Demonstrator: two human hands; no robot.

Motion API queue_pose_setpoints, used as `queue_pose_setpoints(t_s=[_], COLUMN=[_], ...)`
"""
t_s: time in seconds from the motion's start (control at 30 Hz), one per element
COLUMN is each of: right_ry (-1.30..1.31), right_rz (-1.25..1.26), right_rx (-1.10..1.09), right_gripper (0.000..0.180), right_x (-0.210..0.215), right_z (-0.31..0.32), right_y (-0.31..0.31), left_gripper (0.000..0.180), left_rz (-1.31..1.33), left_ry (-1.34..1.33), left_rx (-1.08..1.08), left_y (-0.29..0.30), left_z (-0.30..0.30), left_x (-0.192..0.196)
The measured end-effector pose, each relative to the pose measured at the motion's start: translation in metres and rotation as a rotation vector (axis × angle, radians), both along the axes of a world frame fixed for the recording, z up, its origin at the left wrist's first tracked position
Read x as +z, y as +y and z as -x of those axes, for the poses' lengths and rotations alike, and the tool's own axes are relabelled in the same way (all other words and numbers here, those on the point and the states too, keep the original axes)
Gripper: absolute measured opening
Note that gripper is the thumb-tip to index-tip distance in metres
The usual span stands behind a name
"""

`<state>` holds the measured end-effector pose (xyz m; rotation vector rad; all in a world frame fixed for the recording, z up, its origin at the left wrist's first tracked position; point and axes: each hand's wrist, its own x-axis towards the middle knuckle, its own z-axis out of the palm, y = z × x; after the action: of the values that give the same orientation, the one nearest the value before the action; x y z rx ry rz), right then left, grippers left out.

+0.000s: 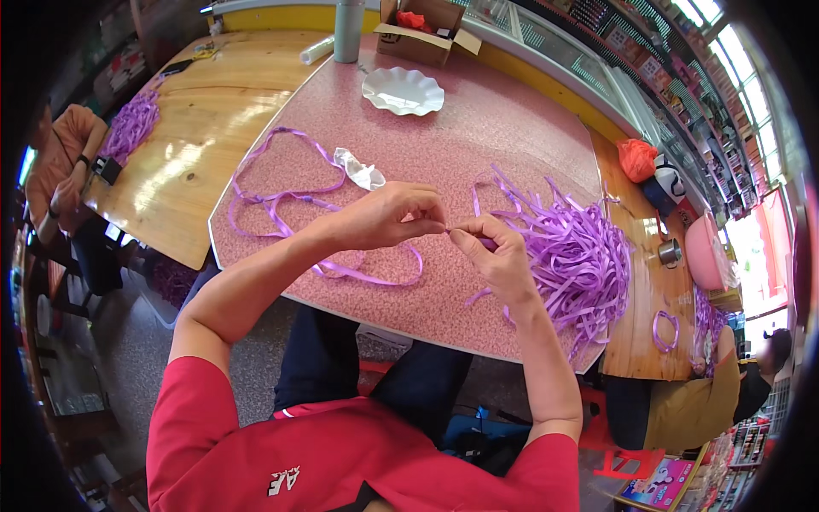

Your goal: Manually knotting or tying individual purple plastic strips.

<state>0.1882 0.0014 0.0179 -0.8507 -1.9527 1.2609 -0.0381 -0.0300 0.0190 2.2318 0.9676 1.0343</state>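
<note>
My left hand (399, 215) and my right hand (496, 253) meet above the front middle of the pink speckled table (503, 119), fingertips almost touching. A bit of purple ribbon (488, 244) shows in my right hand's closed fingers. My left thumb and forefinger are pinched together; what they hold is too small to make out. On the table to the left lie loose purple ribbon loops (286, 198), partly behind my left forearm. A big heap of purple ribbons (576, 256) spreads beside my right hand. Near the loops rests a crumpled white tissue (360, 171).
Farther back are a white scalloped plate (403, 91), a grey-green cylinder (348, 32) and an open cardboard box (420, 34). People sit at wooden tables (205, 128) on both sides. A metal cup (670, 253) and pink basin (708, 252) stand at the right.
</note>
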Motion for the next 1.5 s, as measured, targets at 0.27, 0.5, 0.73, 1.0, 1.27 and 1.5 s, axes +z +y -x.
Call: queue_pose_setpoints(t_s=[0.27, 0.5, 0.73, 1.0, 1.27, 1.5], right_ry=[-0.049, 0.144, 0.284, 0.29, 0.268, 0.364], right_rz=[0.1, 0.133, -0.092, 0.1, 0.403, 0.764], right_rx=[0.064, -0.008, -0.103, -0.093, -0.032, 0.165], right_gripper=[0.013, 0.008, 0.005, 0.013, 0.026, 0.017], right_x=[0.047, 0.023, -0.009, -0.004, -0.003, 0.0], right_z=[-0.003, 0.004, 0.026, 0.018, 0.003, -0.012], right_y=[-0.048, -0.063, -0.07, -0.072, -0.05, -0.036], left_gripper=[0.016, 0.01, 0.011, 0.007, 0.013, 0.016], left_rz=[0.532, 0.698, 0.702, -0.006, -0.629, -0.683], left_ry=[-0.572, -1.238, -1.604, -0.665, 0.205, 0.314], left_rx=[-0.13, -0.151, -0.065, 0.613, 0.452, 0.194], left_y=[-0.062, -0.093, -0.098, -0.081, -0.082, -0.067], left_z=[-0.006, -0.028, -0.044, -0.05, -0.041, -0.03], left_x=[-0.001, -0.028, -0.031, -0.027, 0.003, 0.018])
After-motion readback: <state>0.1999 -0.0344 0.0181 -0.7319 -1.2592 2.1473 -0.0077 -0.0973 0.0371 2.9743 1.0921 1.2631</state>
